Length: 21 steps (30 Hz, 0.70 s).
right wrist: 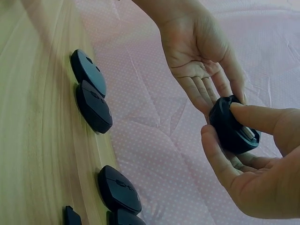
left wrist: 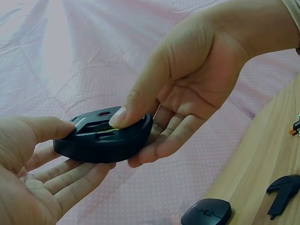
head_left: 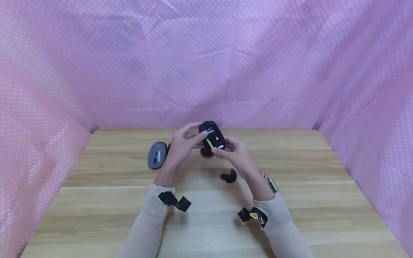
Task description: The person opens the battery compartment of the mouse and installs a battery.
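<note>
Both hands hold up a black computer mouse (head_left: 211, 126), its underside facing me with a red light glowing. My left hand (head_left: 183, 145) grips its left side, thumb on the underside and fingers beneath, as the left wrist view shows. On the other side my right hand (head_left: 237, 154) has its thumb pressed at a green and gold battery (head_left: 209, 143), which lies in the open slot of the mouse. Its other fingers support the mouse from behind. The right wrist view shows the battery (right wrist: 248, 132) partly covered by the right thumb.
A grey mouse (head_left: 157, 155) lies to the left, with a black mouse (right wrist: 95, 107) beside it. Another black mouse (head_left: 207, 152) sits below the held one. A black curved cover (head_left: 229, 176) lies mid-table. Several batteries (head_left: 273, 185) lie by the right forearm. Pink dotted cloth (head_left: 206, 64) surrounds the table.
</note>
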{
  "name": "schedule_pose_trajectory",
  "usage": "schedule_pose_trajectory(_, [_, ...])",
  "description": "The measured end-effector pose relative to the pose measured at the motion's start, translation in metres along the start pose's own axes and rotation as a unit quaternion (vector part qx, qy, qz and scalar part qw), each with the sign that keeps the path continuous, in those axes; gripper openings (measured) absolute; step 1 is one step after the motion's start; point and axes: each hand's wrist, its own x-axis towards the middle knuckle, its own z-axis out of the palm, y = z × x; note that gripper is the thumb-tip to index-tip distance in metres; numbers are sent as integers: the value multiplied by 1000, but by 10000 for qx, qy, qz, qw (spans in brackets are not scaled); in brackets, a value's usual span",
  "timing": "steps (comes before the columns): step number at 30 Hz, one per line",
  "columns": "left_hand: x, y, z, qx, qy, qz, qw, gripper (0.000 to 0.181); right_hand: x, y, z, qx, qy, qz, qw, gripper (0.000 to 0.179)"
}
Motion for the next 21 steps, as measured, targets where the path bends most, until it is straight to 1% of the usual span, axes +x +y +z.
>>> schedule_pose_trajectory(6, [-1,-3,-5,152,-39,-171,9997,38,-2,6,2,-136,-149,103,9997,48])
schedule_pose_trajectory(8, [-1,-2,-7,167,-52,-158,9997,39,-1,6,1,-149,-192,110,9996,49])
schedule_pose_trajectory(11, [2,1,-11,69,-22,-89,9999,38,2,5,0,-141,-287,45,9995,48])
schedule_pose_trajectory(17, [4,6,-19,88,179,-21,9998,38,4,3,-7,-96,-358,-61,9993,42])
schedule_pose_trajectory(19, [5,8,-23,61,237,5,9997,38,6,1,-10,-151,-368,-79,9992,39])
schedule_pose_trajectory(21, [6,10,-26,-22,259,60,9996,38,7,-1,-14,-333,-379,-109,9987,37])
